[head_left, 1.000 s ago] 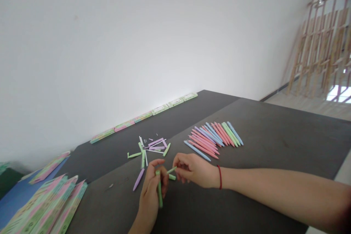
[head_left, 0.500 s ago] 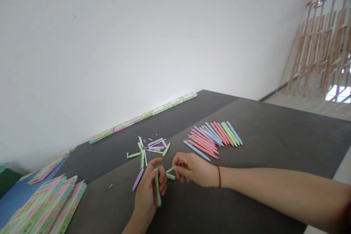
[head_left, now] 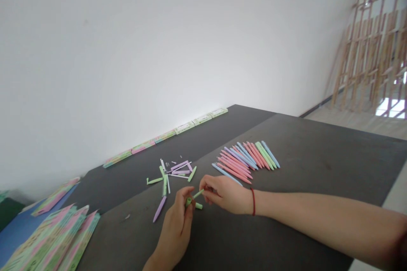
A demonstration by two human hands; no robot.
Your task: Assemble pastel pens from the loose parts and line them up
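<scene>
While your left fingers (head_left: pixel 182 194) clamp a green pen barrel (head_left: pixel 189 201) above the dark table (head_left: pixel 305 156), your right fingertips (head_left: pixel 203 189) pinch a thin green rod (head_left: pixel 197 194) against its end, and that join calls for steady alignment.

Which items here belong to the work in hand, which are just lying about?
In use: left hand gripping green pen barrel; right hand pinching thin green pen part; loose pen parts.

Lying about: row of pastel pens; packaged pen sets; boxes along the wall; wooden lattice.
</scene>
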